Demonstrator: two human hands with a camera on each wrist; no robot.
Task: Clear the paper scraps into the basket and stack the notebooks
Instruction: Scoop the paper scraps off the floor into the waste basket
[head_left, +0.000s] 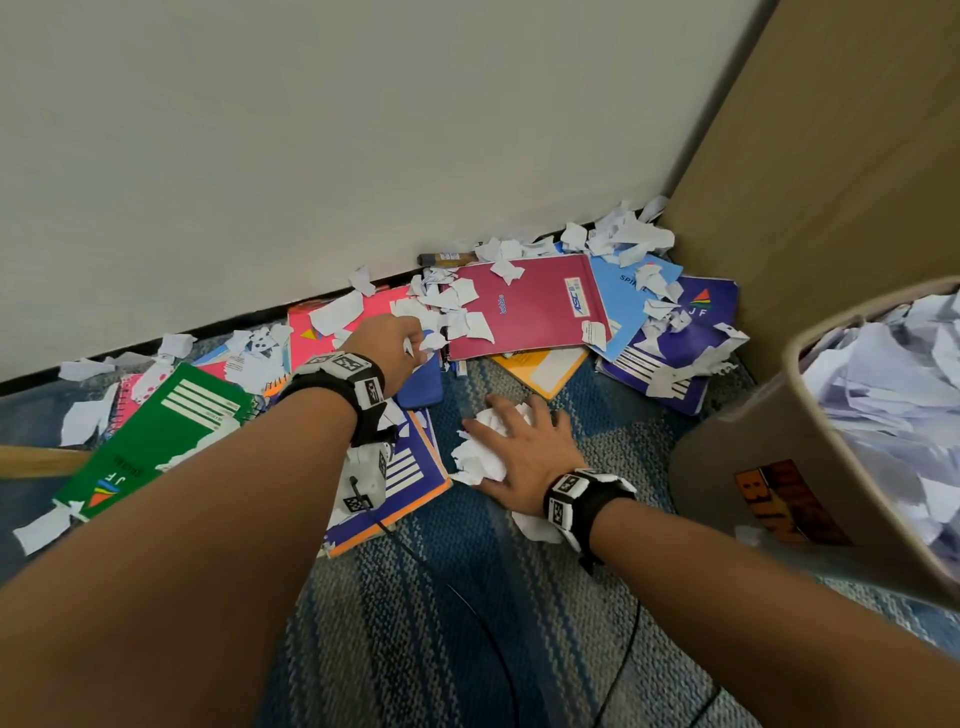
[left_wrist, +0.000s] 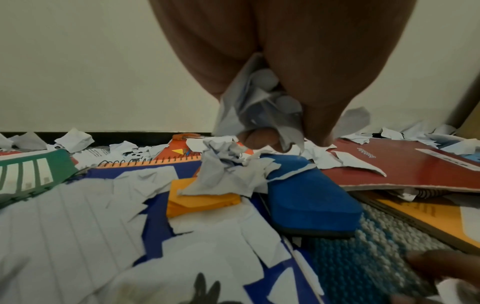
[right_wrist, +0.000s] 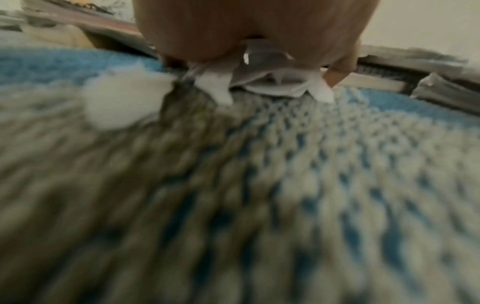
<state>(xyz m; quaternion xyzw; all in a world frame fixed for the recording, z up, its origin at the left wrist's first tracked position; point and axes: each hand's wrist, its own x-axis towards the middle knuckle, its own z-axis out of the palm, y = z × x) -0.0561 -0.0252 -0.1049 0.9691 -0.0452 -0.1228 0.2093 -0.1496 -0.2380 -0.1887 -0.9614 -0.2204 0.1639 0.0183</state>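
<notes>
Torn white paper scraps (head_left: 447, 306) litter several notebooks on the carpet along the wall: a maroon one (head_left: 524, 312), a green one (head_left: 156, 431), a purple one (head_left: 675, 358), a light blue one (head_left: 621, 299), a pink one (head_left: 317, 332) and a yellow one (head_left: 545, 371). My left hand (head_left: 415, 343) reaches over them and grips a bunch of scraps (left_wrist: 259, 107) in curled fingers. My right hand (head_left: 514, 431) lies with fingers spread on a crumpled wad of scraps (head_left: 480, 452) on the carpet; the right wrist view shows paper (right_wrist: 272, 82) under the palm. The beige basket (head_left: 769, 426) stands at the right, heaped with paper.
A blue foam block (left_wrist: 311, 195) and an orange sticky pad (left_wrist: 202, 201) lie under my left hand. A marker (head_left: 447, 257) lies at the wall's base, a wooden stick (head_left: 41, 460) at far left, a brown cabinet panel (head_left: 831, 156) behind the basket. Black cables (head_left: 467, 597) cross the carpet.
</notes>
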